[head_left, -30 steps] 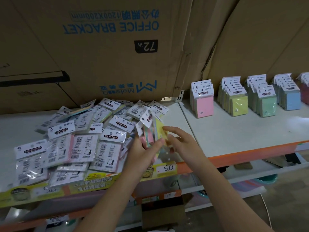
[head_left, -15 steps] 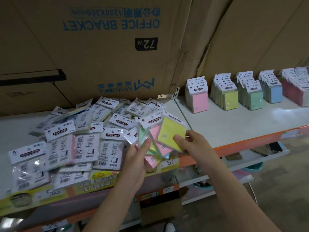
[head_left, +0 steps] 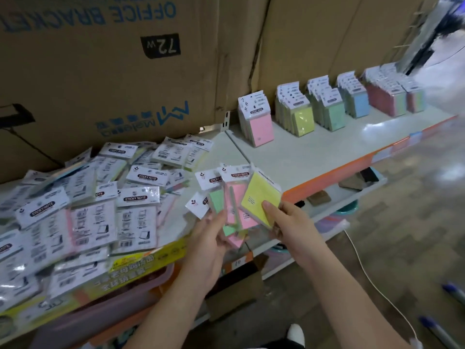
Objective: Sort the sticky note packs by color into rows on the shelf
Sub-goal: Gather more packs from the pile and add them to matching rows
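My left hand [head_left: 208,238] grips a fan of sticky note packs, green [head_left: 217,201] and pink [head_left: 237,197] among them. My right hand [head_left: 286,222] pinches a yellow pack [head_left: 260,195] at the fan's right side, its thumb on the front. A loose pile of packs [head_left: 88,212] lies face down on the white shelf [head_left: 302,157] at the left. Sorted rows stand upright at the back right: pink [head_left: 260,127], yellow [head_left: 302,120], green [head_left: 333,115], blue [head_left: 358,104], and a mixed row [head_left: 392,96].
Large cardboard boxes [head_left: 113,71] form the wall behind the shelf. The shelf has an orange front edge [head_left: 339,172] with price labels. A lower shelf [head_left: 352,195] holds small items. Pens [head_left: 453,293] and a white cable [head_left: 372,280] lie on the floor.
Both hands lifted the fanned packs up from the shelf edge and rightward. The yellow pack has turned to show its face, held by my right hand. The view swung right.
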`<state>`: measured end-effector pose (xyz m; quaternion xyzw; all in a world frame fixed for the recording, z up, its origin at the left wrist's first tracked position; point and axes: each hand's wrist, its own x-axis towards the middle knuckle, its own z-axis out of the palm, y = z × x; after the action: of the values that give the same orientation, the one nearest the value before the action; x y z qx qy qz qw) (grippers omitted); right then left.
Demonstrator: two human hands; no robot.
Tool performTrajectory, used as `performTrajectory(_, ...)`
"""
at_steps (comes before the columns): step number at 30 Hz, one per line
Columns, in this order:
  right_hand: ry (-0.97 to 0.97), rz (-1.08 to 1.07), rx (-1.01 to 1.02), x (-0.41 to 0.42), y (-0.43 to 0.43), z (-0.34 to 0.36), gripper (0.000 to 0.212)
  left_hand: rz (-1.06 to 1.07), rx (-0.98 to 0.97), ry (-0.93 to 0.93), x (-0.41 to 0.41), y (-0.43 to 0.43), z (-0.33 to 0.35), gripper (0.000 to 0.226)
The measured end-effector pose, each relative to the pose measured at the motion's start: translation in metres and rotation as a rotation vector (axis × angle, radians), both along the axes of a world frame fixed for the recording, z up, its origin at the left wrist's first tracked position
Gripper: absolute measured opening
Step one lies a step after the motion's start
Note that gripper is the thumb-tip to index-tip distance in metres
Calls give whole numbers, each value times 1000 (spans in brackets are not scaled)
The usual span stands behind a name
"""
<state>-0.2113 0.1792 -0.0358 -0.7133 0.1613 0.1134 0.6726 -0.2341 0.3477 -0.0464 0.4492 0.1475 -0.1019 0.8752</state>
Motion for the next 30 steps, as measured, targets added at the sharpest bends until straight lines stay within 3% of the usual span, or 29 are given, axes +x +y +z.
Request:
performTrajectory(5, -109, 14, -84, -9, -53, 6, 17, -44, 43, -53, -13, -48, -3, 41)
performTrajectory(9, -118, 42, -149, -4, -113, 4, 18, -68, -19, -69, -8, -109, -8, 37)
performTrajectory(12, -135, 62, -165, 3, -165, 2, 20, -42, 15, -48, -1, -162, -8, 44)
performTrajectory(19, -203, 195, -155, 40, -268, 2, 15, 37, 91, -49, 19, -260, -3, 39)
performTrajectory(22, -223, 306, -137, 66, -283, 9, 11, 99, 123, -75, 30, -275, 6, 25)
performTrajectory(24, -250, 307, -173, 94, -289, 11, 23, 157, 141, -56, 38, -276, 7, 23)
performTrajectory(26, -290, 245, -225, 131, -291, 12, 29, 214, 149, -35, 46, -272, 7, 26)
performTrajectory(30, -390, 261, -396, 209, -277, 12, 20, 260, 133, -41, 57, -256, 7, 39)
